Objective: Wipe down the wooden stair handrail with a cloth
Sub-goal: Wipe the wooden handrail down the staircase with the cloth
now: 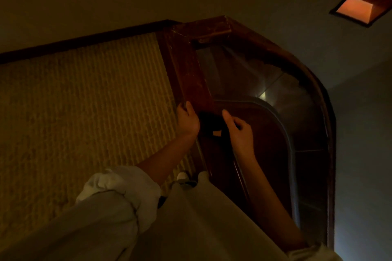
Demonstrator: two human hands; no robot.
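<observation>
The scene is dim. A dark reddish wooden handrail (186, 70) runs up the middle and bends at a corner near the top. A dark cloth (210, 124) lies on the rail between my hands, with a small pale tag showing. My left hand (187, 122) grips the cloth's left edge against the rail, fingers curled. My right hand (239, 131) pinches the cloth's right edge with thumb and fingers. Both forearms are bare, with pale sleeves rolled up.
A tan ribbed carpet (84, 112) covers the floor to the left. Right of the rail, a curved dark stair surface with a grey edge strip (284, 125) drops away. A lit orange opening (358, 6) shows at the top right. One shoe tip (182, 176) shows below.
</observation>
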